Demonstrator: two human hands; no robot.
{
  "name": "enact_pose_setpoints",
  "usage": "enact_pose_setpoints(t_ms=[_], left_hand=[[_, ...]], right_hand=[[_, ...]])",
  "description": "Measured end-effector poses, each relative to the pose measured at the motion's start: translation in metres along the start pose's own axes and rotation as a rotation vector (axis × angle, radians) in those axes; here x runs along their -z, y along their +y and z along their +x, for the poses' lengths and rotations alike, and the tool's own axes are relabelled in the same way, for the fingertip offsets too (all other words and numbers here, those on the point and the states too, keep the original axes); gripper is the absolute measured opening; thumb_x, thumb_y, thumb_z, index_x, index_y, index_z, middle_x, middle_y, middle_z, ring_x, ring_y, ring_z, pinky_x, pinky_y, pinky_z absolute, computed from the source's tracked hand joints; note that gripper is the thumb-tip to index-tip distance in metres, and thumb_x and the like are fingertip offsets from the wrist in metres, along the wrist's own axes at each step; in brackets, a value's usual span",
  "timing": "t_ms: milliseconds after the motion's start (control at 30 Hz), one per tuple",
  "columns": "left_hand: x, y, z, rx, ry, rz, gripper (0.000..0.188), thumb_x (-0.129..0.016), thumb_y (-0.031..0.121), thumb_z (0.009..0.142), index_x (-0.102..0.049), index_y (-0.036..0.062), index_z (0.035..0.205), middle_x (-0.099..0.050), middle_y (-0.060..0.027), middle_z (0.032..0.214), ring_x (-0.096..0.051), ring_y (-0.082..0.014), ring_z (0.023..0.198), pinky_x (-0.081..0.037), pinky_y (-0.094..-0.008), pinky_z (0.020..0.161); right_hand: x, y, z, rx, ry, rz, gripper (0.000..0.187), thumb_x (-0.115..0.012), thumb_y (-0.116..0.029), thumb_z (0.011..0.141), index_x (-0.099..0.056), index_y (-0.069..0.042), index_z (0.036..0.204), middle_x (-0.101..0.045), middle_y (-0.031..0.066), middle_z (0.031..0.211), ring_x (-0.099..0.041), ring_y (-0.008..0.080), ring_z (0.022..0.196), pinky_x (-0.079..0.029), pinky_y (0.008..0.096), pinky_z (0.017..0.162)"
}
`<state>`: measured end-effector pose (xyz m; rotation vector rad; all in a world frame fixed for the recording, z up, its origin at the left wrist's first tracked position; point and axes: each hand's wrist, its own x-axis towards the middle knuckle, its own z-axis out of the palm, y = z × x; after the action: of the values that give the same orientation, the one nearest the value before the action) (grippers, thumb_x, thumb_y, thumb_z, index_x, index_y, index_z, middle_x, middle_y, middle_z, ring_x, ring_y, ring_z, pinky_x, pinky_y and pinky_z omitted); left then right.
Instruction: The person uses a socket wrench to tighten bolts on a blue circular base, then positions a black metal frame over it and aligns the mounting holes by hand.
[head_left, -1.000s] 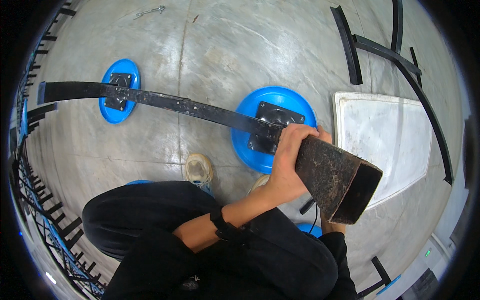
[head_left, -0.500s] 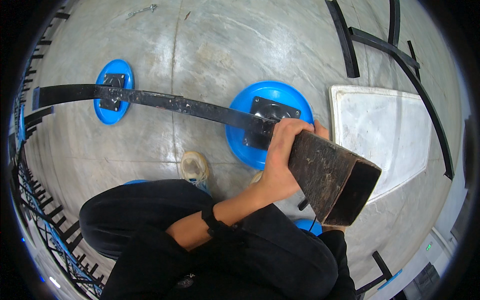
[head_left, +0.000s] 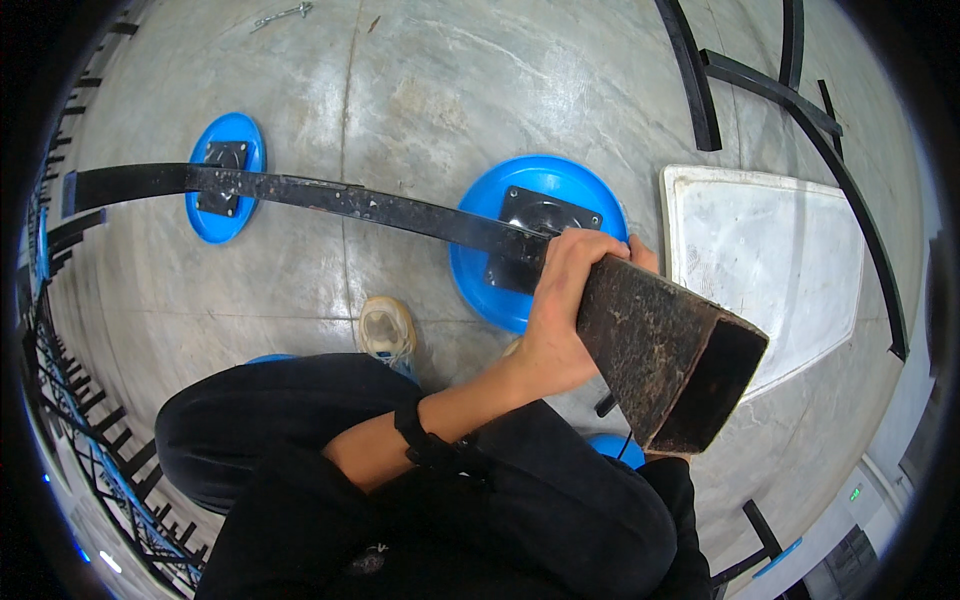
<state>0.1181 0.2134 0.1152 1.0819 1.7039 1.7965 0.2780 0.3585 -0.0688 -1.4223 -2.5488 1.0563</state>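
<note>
A long black square metal tube (head_left: 340, 202) runs from the far left toward me, its worn, open end closest to me. My left hand (head_left: 562, 315) crosses from the lower middle and wraps round the tube near that end. Most of my right hand is hidden by the tube; a bit of skin (head_left: 672, 458) shows below its end, above a black sleeve. Fingertips (head_left: 643, 256) show beyond the tube, and I cannot tell whose hand they belong to. Beside the tube are a large blue round disc (head_left: 580, 180) with a black mounting plate and a smaller-looking blue disc (head_left: 228, 128) with another plate.
A white panel (head_left: 765, 270) lies on the grey floor at the right. Black curved and straight metal bars (head_left: 770, 85) lie behind it. A bolt-like metal piece (head_left: 283, 15) is at the far left. Black racks (head_left: 110, 470) line the left edge. My shoe (head_left: 386, 330) is below the tube.
Almost nothing differs. The view has shifted slightly, and the tube's near end sits a touch farther right with my left hand still round it.
</note>
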Motion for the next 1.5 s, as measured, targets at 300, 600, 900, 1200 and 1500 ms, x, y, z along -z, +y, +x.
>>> enact_pose_setpoints(t_ms=[300, 600, 900, 1200, 1500], left_hand=[[0.003, 0.002, 0.001, 0.013, -0.033, 0.006, 0.047, -0.071, 0.012, 0.068, -0.047, 0.0042, 0.107, -0.047, -0.0106, 0.098, -0.049, -0.0221, 0.091, -0.039, -0.0292, 0.081], [0.013, -0.005, -0.005, -0.014, 0.004, 0.028, 0.061, -0.075, 0.013, 0.063, -0.045, 0.0024, 0.115, -0.048, -0.0142, 0.106, -0.047, -0.0293, 0.099, -0.036, -0.0355, 0.088], [0.006, -0.056, -0.127, 0.343, -0.081, 0.211, 0.053, -0.063, 0.008, 0.07, -0.04, -0.0017, 0.117, -0.046, -0.0183, 0.112, -0.043, -0.0314, 0.107, -0.034, -0.0402, 0.092], [0.082, -0.135, -0.125, 0.547, -0.277, 0.405, 0.029, -0.054, 0.022, 0.088, -0.057, 0.0, 0.07, -0.05, -0.0072, 0.054, -0.046, -0.0108, 0.05, -0.036, -0.0296, 0.048], [0.098, -0.145, -0.131, 0.657, -0.234, 0.346, 0.029, -0.053, 0.021, 0.088, -0.059, -0.0027, 0.073, -0.045, -0.0002, 0.05, -0.042, -0.006, 0.05, -0.034, -0.0266, 0.048]], right_hand=[[-0.001, -0.004, 0.002, -0.01, 0.015, 0.028, 0.021, -0.049, -0.016, 0.089, -0.048, 0.003, 0.081, -0.052, 0.03, 0.073, -0.051, 0.0483, 0.075, -0.04, 0.0489, 0.061], [-0.018, -0.01, 0.001, -0.013, -0.009, -0.012, 0.025, -0.051, -0.022, 0.089, -0.05, 0.003, 0.084, -0.055, 0.0273, 0.072, -0.053, 0.0458, 0.071, -0.042, 0.046, 0.06], [0.005, 0.039, -0.079, -0.184, 0.212, 0.075, 0.023, -0.054, -0.019, 0.083, -0.058, 0.0, 0.095, -0.063, 0.0174, 0.074, -0.061, 0.0288, 0.069, -0.047, 0.0367, 0.063], [-0.009, 0.022, -0.163, -0.447, 0.084, 0.118, 0.022, -0.061, -0.016, 0.071, -0.066, -0.003, 0.088, -0.065, 0.0175, 0.078, -0.064, 0.0297, 0.076, -0.05, 0.0351, 0.071], [-0.007, 0.016, -0.151, -0.27, -0.445, -0.038, 0.029, -0.067, -0.025, 0.064, -0.066, -0.003, 0.082, -0.065, 0.0181, 0.086, -0.062, 0.0316, 0.08, -0.049, 0.0366, 0.072]])
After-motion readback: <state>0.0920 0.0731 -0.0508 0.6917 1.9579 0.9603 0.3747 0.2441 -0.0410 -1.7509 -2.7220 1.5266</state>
